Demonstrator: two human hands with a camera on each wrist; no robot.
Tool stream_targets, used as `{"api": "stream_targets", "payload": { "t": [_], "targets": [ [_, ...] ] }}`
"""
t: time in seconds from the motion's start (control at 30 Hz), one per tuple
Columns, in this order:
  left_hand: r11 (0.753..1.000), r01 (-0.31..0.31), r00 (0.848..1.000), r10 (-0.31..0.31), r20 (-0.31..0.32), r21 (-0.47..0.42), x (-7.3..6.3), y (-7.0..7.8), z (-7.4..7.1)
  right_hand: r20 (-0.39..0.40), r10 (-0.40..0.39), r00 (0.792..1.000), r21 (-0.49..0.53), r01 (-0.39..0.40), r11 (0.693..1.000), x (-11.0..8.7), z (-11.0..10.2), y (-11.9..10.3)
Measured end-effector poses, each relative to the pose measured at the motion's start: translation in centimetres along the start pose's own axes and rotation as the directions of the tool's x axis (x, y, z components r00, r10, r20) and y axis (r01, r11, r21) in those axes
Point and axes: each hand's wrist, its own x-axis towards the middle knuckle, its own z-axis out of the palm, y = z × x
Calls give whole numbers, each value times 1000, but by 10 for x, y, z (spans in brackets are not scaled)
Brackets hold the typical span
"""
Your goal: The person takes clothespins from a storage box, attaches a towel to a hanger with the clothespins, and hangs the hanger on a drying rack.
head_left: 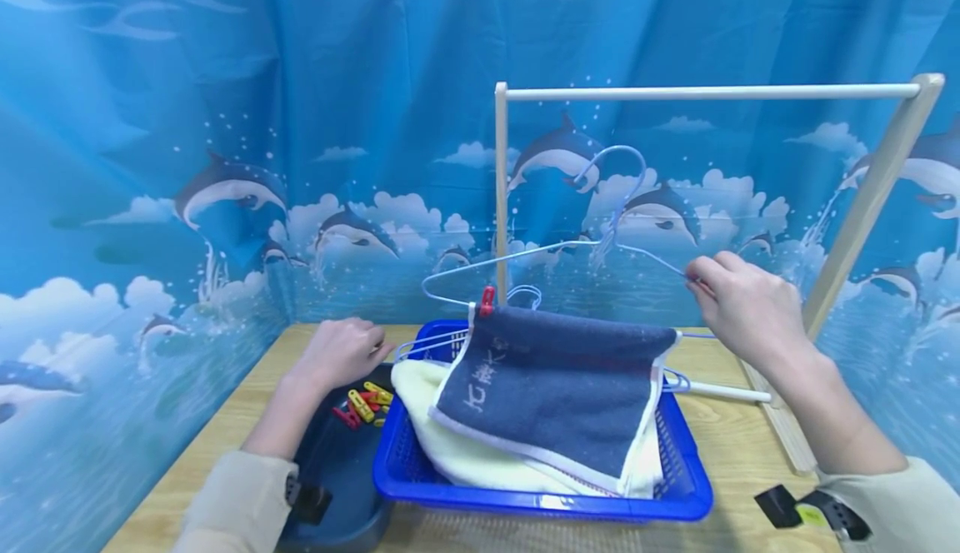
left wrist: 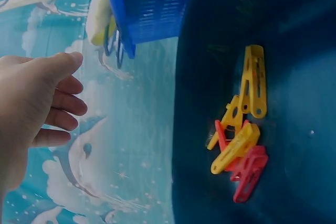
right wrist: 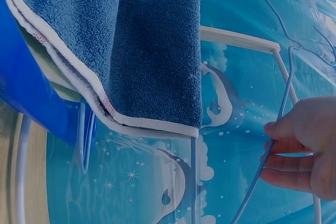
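My right hand (head_left: 746,307) pinches the right shoulder of a light-blue wire hanger (head_left: 517,255), which hangs upright in the air with its hook on top. A dark blue towel (head_left: 558,395) with white edging is draped over the hanger's lower bar. One red clothespin (head_left: 487,300) clips the towel's left top corner. Over a dark tub, my left hand (head_left: 341,353) holds nothing, its fingers loosely bent in the left wrist view. Several yellow clothespins (left wrist: 254,80) and red clothespins (left wrist: 249,174) lie in the dark tub (left wrist: 299,129).
Behind the towel, a blue basket (head_left: 540,503) contains a pale yellow towel (head_left: 480,461) and more hangers (head_left: 431,342). A rack with a white rail (head_left: 712,92) stands at the back right of the wooden table (head_left: 251,395). A dolphin-print curtain (head_left: 360,120) surrounds the table.
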Motion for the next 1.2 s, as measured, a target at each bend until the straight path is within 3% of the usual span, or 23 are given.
{"api": "stream_targets", "payload": {
  "t": [0.3,0.37,0.57,0.63,0.97,1.2],
  "targets": [
    [996,72,992,-67,108,-46,-5,-3,10,20,23,1000,10,-23,1000,1,0,2],
    [997,62,994,-57,96,-44,-5,-5,14,29,29,999,12,-30,999,1,-1,2],
    [1000,-3,998,4,-64,18,-12,-11,26,44,34,998,11,-34,999,2,-2,2],
    [999,-8,996,11,-85,39,-14,-12,29,41,30,999,10,-31,999,2,-2,2],
    [999,-37,999,36,34,21,-20,-9,42,46,30,999,5,-30,1000,2,-2,1],
    [996,-84,996,84,-20,11,-25,-8,55,28,12,1000,9,-12,1000,1,-2,1]
  ]
}}
